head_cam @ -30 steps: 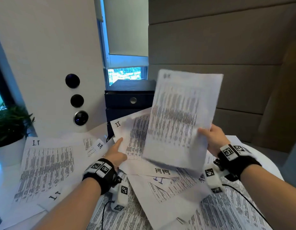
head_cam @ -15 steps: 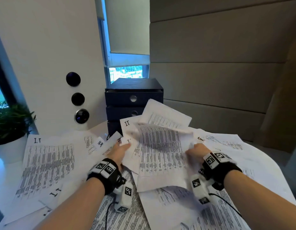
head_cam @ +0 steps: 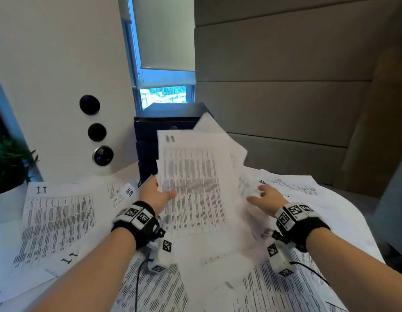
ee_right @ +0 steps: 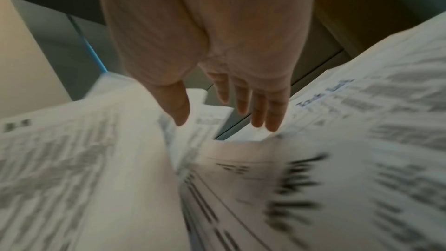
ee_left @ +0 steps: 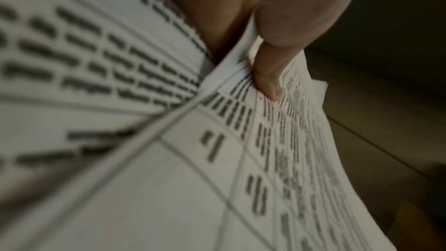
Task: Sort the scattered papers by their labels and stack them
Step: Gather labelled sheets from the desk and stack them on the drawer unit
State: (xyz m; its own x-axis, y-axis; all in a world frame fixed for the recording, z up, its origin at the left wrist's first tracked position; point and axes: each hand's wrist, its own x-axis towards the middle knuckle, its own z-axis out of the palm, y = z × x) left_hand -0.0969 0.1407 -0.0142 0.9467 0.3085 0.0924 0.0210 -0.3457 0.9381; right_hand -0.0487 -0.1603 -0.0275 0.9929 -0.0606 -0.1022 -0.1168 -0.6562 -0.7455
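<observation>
Nearest, printed papers (head_cam: pixel 274 289) overlap across the white table (head_cam: pixel 2 239), too many and too layered to count. Left of the black drawer unit (head_cam: pixel 170 118) lie two sheets marked "I.T" (head_cam: pixel 56 221). In front of that unit the left hand (head_cam: pixel 156 195) pinches one raised sheet marked "HR" (head_cam: pixel 193 188) between thumb and fingers, while the right hand (head_cam: pixel 266 198) hovers spread, holding nothing

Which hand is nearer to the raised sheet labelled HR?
Left. The left hand pinches the raised HR sheet at its left edge, thumb on the printed face. The right hand is open, off its right side, above the papers lying on the table.
</observation>
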